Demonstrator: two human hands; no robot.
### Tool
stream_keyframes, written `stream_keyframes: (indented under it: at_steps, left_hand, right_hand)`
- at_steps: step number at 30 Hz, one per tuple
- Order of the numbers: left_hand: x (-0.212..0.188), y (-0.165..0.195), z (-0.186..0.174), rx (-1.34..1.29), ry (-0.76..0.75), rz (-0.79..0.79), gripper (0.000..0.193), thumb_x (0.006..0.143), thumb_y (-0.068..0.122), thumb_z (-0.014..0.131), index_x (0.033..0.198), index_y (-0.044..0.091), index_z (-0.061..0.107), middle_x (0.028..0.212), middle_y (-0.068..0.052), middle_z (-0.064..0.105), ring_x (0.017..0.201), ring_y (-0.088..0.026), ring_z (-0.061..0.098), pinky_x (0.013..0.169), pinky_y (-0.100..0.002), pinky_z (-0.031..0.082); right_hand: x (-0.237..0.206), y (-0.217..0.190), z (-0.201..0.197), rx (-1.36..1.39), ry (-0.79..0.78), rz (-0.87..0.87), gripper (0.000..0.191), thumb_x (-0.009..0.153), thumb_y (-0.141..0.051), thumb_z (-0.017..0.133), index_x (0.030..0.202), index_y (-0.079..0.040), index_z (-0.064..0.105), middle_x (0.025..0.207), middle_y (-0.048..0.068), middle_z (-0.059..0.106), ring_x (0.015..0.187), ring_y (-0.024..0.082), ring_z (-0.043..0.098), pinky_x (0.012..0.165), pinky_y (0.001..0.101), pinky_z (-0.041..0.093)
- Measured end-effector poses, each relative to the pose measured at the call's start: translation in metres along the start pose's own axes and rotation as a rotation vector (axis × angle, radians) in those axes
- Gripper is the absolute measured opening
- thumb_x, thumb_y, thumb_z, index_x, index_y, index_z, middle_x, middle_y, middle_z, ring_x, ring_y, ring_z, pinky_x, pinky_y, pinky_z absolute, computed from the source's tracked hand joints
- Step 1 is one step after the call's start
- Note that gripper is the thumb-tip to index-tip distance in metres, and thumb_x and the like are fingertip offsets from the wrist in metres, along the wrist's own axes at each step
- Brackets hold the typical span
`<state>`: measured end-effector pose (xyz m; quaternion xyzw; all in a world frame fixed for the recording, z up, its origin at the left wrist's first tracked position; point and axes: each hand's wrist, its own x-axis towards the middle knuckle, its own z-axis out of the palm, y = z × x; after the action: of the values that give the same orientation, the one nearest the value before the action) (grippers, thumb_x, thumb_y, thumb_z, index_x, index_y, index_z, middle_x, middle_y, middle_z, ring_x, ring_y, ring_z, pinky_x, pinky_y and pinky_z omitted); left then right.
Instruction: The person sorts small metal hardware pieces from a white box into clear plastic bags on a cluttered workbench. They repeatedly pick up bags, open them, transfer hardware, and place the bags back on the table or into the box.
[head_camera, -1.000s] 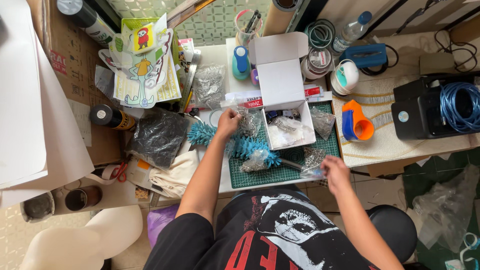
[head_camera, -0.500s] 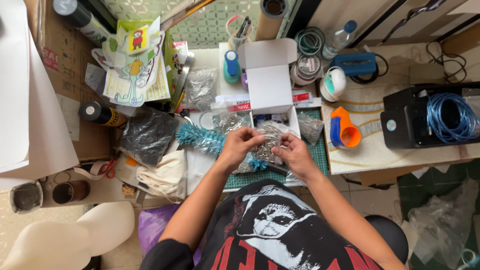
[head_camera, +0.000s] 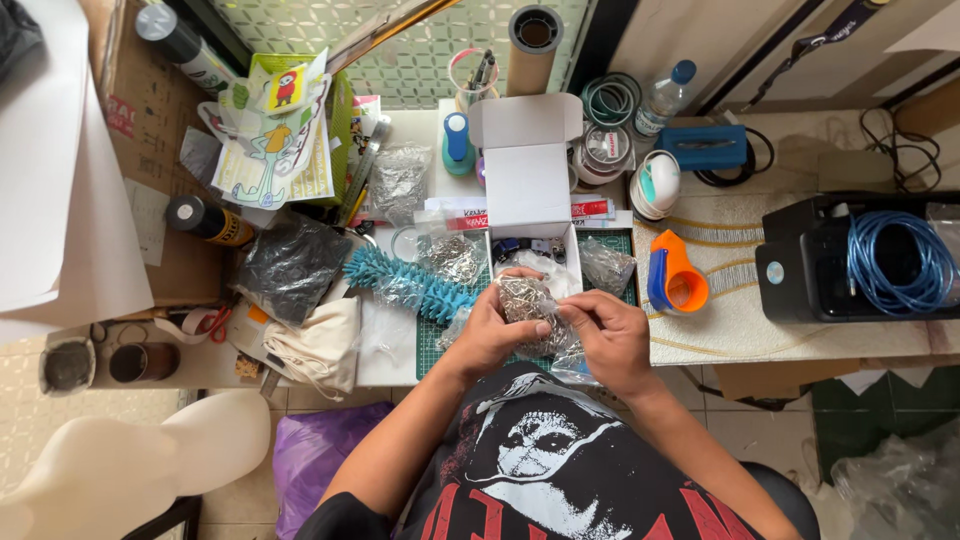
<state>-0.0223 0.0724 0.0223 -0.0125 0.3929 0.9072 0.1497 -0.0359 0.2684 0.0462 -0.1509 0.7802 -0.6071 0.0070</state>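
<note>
My left hand (head_camera: 490, 335) and my right hand (head_camera: 607, 335) both grip a small clear plastic bag of silvery metal bits (head_camera: 528, 303) just above the green cutting mat (head_camera: 432, 345). Directly behind the bag stands an open white cardboard box (head_camera: 527, 180) with small items inside. A spiky teal object (head_camera: 405, 282) lies left of my left hand, beside another clear bag of metal pieces (head_camera: 452, 256). One more such bag (head_camera: 604, 265) rests right of the box.
An orange and blue tool (head_camera: 675, 275) lies right of the mat. A black device with a blue cable coil (head_camera: 885, 262) sits far right. A black plastic bag (head_camera: 290, 265), a cloth pouch (head_camera: 318, 348), tape rolls (head_camera: 610, 98) and a bottle (head_camera: 665, 97) crowd the desk.
My right hand came in from the lower right to join my left hand at the bag. Both hands drew the bag slightly closer to my body.
</note>
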Motion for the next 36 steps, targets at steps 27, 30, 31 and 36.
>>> stream_keyframes:
  at_steps: [27,30,31,36]
  left_hand:
    - [0.000,-0.010,-0.007,0.150,0.051,0.297,0.044,0.085,0.013,0.085,0.116,0.005,0.054,0.100,-0.004,0.072,0.089,-0.009,0.068,0.076,-0.025,0.057]
    - [0.001,-0.013,-0.004,0.178,0.182,0.320,0.036,0.093,0.016,0.078,0.119,0.007,0.054,0.096,-0.002,0.068,0.083,-0.007,0.064,0.072,-0.024,0.056]
    - [0.002,-0.013,-0.001,0.142,0.182,0.268,0.033,0.095,0.017,0.075,0.119,0.006,0.054,0.097,-0.002,0.067,0.084,-0.007,0.064,0.072,-0.024,0.055]
    - [0.008,-0.008,0.015,-0.146,0.331,0.094,0.029,0.094,0.014,0.069,0.117,0.009,0.051,0.095,-0.002,0.064,0.082,-0.009,0.063,0.069,-0.027,0.055]
  right_hand:
    - [0.022,-0.051,0.025,-0.426,0.084,-0.542,0.021,0.089,0.005,0.074,0.110,0.004,0.070,0.087,0.015,0.072,0.074,0.027,0.073,0.066,0.0352,0.057]
    - [0.028,-0.055,0.021,-0.582,0.065,-0.713,0.022,0.085,0.004,0.074,0.106,0.002,0.069,0.086,0.016,0.070,0.076,0.031,0.071,0.068,0.0395,0.056]
    - [0.030,-0.056,0.019,-0.624,0.068,-0.751,0.023,0.082,0.004,0.073,0.105,0.002,0.070,0.086,0.016,0.070,0.076,0.031,0.071,0.067,0.0401,0.055]
    - [0.040,-0.053,0.023,-0.557,0.034,-0.758,0.023,0.085,0.005,0.072,0.107,0.003,0.068,0.093,0.017,0.071,0.080,0.031,0.071,0.070,0.0384,0.055]
